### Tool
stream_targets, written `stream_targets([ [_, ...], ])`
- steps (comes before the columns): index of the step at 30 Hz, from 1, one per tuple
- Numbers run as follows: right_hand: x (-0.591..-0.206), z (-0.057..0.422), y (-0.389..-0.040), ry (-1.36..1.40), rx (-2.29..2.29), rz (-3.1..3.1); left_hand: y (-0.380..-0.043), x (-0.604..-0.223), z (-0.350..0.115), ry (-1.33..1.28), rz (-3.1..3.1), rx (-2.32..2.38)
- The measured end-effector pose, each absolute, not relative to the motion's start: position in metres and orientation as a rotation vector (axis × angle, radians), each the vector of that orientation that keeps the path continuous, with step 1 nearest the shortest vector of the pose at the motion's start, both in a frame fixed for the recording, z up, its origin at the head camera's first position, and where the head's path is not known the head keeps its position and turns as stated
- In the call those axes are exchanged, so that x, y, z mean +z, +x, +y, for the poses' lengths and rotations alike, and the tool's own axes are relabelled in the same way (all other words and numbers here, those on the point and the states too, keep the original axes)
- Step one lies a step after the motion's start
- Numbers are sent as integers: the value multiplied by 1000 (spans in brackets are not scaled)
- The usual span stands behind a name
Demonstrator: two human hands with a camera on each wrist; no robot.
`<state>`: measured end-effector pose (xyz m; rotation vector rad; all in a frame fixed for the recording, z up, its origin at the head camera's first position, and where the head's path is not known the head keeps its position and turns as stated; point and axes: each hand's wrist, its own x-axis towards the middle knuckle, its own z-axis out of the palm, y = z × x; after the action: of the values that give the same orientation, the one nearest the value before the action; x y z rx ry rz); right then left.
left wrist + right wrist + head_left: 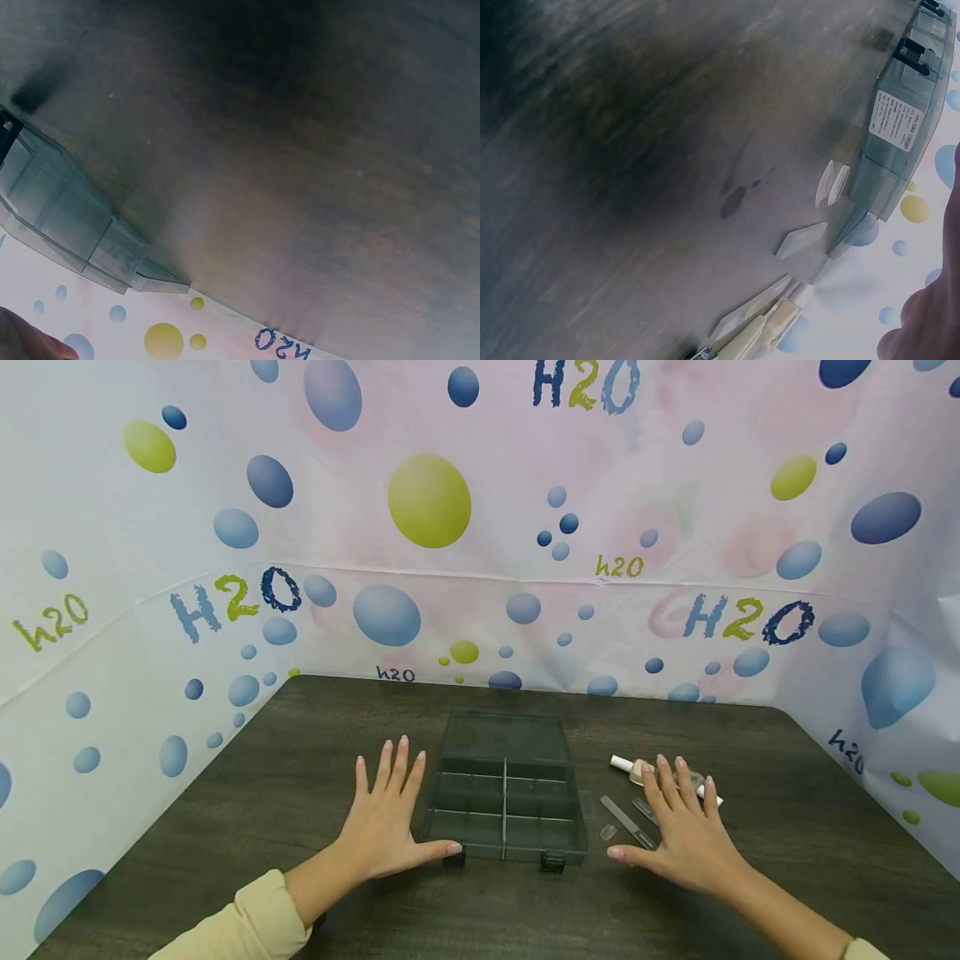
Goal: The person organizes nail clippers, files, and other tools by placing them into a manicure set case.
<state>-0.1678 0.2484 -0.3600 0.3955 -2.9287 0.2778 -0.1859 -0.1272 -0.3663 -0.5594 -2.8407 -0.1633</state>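
A see-through dark grey compartment box (505,853) lies on the table, its lid (506,735) folded back and its visible compartments bare. My left hand (382,831) is spread at the box's left side, thumb tip overlapping the left latch (453,857) in the head view. To the right, my right hand (686,839) is spread with straight fingers and holds nothing. Beyond its fingers lies a small bottle with a white cap (621,763), partly hidden. Near the right thumb are a flat grey strip (618,812) and a small clear piece (608,832).
Dark wood-look table (315,727) with a patterned curtain (510,518) along its back and sides. In the right wrist view, a white label (895,120) shows on the box, and thin pale flat pieces (801,240) lie beside it.
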Motion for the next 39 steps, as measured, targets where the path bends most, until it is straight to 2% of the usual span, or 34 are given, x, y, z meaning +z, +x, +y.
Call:
stream_targets([
  [13,-357,259,-169,384,392,-2916,-187,-368,-127,-644,-2880,-370],
  [24,-362,295,-185,480,758,-2764,-189,-370,-120,-780,-2926,-508],
  [33,-368,326,-191,384,498,-2623,-189,-374,-116,-791,-2958,-564],
  [39,-368,336,-191,271,553,-2553,-190,-374,-112,-802,-2963,-569],
])
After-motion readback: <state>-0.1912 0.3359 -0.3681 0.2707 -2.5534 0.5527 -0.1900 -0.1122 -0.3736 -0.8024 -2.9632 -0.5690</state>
